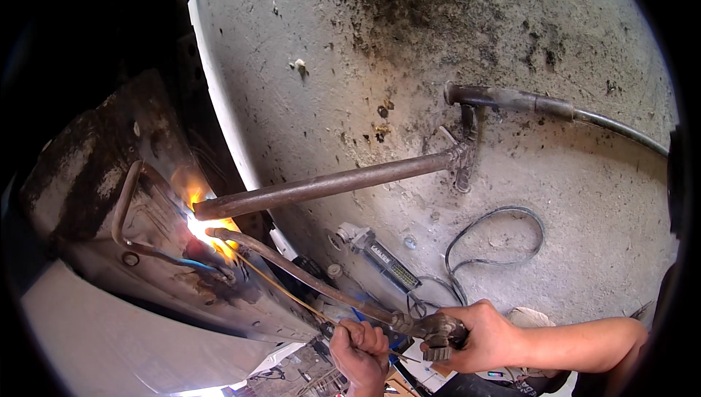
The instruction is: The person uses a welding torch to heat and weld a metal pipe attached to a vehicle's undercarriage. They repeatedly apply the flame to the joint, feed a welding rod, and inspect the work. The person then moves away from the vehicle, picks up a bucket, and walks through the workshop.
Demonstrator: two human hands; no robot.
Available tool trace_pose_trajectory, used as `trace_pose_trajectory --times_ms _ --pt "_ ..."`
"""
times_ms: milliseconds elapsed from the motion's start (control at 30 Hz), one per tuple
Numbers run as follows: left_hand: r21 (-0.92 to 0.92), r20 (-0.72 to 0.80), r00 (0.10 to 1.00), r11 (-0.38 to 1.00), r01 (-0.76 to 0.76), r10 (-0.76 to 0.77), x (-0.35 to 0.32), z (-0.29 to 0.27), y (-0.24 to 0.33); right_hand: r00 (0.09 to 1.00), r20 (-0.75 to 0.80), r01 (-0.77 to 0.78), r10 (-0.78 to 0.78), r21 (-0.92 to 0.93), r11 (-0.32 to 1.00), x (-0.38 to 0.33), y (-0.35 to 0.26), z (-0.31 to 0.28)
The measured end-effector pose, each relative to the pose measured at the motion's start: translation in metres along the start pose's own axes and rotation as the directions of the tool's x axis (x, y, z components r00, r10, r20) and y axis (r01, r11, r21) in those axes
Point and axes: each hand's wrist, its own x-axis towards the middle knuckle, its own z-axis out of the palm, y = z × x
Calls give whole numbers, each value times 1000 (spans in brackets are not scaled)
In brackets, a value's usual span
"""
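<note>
Your right hand is clenched round the torch at its valve body, and the long bent neck runs up and left to a bright flame playing on the panel, a worn, scorched piece of car bodywork. Your left hand sits just beside the right, its fingers pinched on the rod, a thin wire whose far end reaches into the glow. Just above the flame, a rusty bar lies propped across the concrete floor, its near end touching the hot spot; it meets a jack-like stand and a dark pipe. A loop of cable lies on the floor well apart from the flame.

To do this well, as it looks from here: keep the flame's tip on the seam and not on the thin metal around it, which already shows burn marks and would likely hole quickly. Feed the rod into the puddle's edge in short dabs, not into the flame itself. Hold the torch angle steady with your wrists braced together, and watch the blue wire lying on the panel near the heat.
</note>
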Motion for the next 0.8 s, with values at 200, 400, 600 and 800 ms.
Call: trace_pose_trajectory --times_ms 200,400,600,800 --pt "-41 -6 1000 999 -3 3 2 -1 -2 1000 8 8 -8 3 1000 1 1 -1" --pt "-25 -13 999 999 -35 35 2 -1 -2 999 9 37 -37 24 999 2 -1 -2" --pt "-9 -42 998 999 -40 40 3 0 -3 999 12 33 -34 34 999 2 2 -1" --pt "7 -60 998 1000 -31 31 2 3 -1 998 39 38 -40 40 998 3 5 -2"
